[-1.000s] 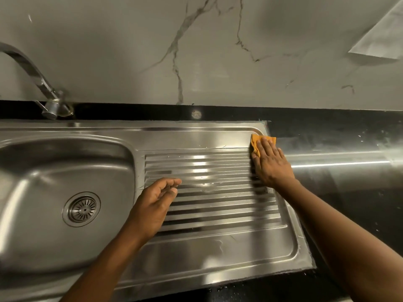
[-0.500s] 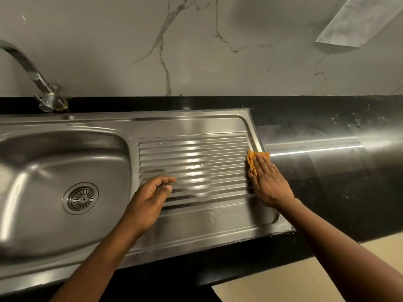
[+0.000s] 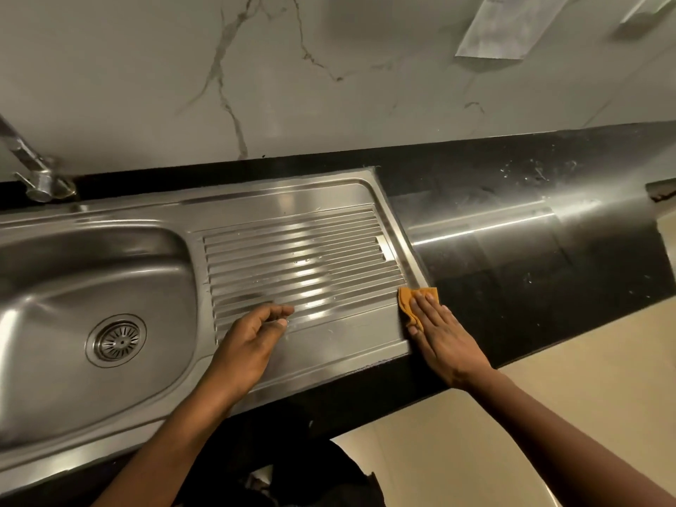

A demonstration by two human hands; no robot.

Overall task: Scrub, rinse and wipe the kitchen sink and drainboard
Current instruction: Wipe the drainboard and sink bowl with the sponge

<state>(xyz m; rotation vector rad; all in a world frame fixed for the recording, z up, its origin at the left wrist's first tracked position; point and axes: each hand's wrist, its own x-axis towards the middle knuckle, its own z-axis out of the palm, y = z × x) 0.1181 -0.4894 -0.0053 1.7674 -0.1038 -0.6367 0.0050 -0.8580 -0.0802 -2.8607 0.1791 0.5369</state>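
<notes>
A steel sink bowl (image 3: pixel 47 287) with a round drain (image 3: pixel 116 340) fills the left side. The ribbed steel drainboard (image 3: pixel 303 250) lies to its right. My right hand (image 3: pixel 444 338) presses flat, fingers straight, on a small orange cloth (image 3: pixel 406 298) at the drainboard's right rim near the front corner. Most of the cloth is hidden under the fingers. My left hand (image 3: pixel 252 342) hovers over the front of the ribs with loosely curled fingers and holds nothing.
A chrome tap (image 3: pixel 36 177) stands behind the bowl at the far left. Black countertop (image 3: pixel 530 258) with water spots runs right of the drainboard, below a marble-look wall (image 3: pixel 329 86). Beige floor (image 3: pixel 548 415) shows beyond the counter's front edge.
My right hand has slid the orange cloth down the drainboard's right rim, from the back corner toward the front. My left hand stays over the ribs. The view has tilted.
</notes>
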